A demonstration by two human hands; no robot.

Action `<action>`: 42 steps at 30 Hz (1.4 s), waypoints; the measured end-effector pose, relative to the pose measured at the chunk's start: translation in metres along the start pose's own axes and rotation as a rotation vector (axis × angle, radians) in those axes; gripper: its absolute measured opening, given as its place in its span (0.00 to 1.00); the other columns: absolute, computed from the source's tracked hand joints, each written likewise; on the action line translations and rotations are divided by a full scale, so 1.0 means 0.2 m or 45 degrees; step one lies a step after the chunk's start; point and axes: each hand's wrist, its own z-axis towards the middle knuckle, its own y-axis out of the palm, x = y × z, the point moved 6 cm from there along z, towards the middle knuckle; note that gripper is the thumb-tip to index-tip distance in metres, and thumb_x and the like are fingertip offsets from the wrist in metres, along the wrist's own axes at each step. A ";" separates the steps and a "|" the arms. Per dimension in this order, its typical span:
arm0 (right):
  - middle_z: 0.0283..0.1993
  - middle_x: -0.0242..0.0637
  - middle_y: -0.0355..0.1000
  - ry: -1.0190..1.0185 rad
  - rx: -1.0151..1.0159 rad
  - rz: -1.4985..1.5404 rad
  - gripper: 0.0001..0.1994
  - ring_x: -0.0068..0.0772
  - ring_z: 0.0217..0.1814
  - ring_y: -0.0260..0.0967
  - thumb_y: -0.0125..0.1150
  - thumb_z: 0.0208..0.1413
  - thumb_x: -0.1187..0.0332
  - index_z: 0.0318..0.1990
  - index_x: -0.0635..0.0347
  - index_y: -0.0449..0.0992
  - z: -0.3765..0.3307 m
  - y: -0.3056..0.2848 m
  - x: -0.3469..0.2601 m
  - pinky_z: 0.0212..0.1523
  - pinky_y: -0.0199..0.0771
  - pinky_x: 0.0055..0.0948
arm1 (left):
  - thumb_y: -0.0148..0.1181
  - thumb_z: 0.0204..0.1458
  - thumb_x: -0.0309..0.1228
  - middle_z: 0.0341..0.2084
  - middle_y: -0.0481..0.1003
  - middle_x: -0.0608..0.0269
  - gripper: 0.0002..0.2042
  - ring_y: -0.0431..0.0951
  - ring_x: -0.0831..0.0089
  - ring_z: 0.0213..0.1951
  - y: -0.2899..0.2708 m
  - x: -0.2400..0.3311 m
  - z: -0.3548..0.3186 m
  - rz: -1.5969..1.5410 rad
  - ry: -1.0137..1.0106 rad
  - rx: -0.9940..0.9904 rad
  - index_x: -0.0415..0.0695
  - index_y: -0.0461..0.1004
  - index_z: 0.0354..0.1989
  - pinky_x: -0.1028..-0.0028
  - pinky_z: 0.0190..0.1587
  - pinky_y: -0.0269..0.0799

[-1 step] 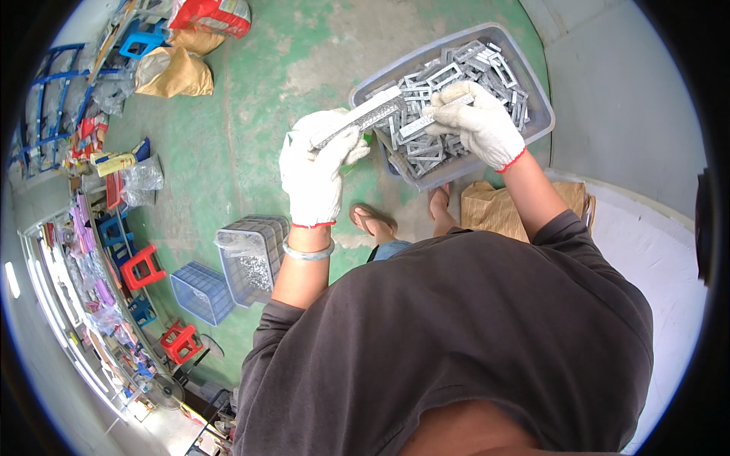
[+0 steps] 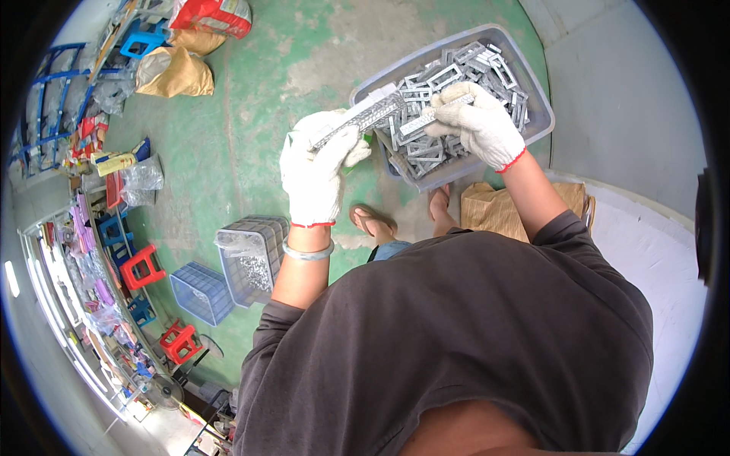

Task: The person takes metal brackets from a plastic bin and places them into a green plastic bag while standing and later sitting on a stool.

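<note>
The left hand (image 2: 319, 163), in a white glove, has its fingers closed around a long row of metal pieces (image 2: 359, 120) packed side by side. The row sticks out past the fingers, tilted up to the right, and its far end shows in front of the tub. The right hand (image 2: 479, 125), also gloved, pinches a metal piece (image 2: 415, 125) between thumb and fingers. Its glove hides the middle of that piece, so I cannot tell if it is just one. The two hands are near each other but apart. Below them sits a gray tub (image 2: 541, 121) with a big messy heap of metal frames (image 2: 490, 64) in it. The row is long and held near one end, so the far pieces could slide or fan out if the left fingers go loose. A bump from the right hand's piece could knock some off too. The gloves look thick, so a small piece might slip. Dropped bits could land in the tub, on the green floor (image 2: 304, 57), or on the foot (image 2: 371, 220) in an open sandal, which could hurt. Farther left stand a gray basket (image 2: 268, 228) and a blue basket (image 2: 199, 292).
</note>
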 end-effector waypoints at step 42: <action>0.30 0.37 0.69 0.510 -0.055 0.270 0.17 0.26 0.22 0.59 0.54 0.65 0.61 0.46 0.71 0.72 0.07 0.38 0.09 0.20 0.61 0.26 | 0.46 0.63 0.53 0.60 0.65 0.40 0.30 0.62 0.42 0.63 -0.02 0.00 0.03 -1.106 -0.481 -0.167 0.37 0.65 0.61 0.42 0.66 0.55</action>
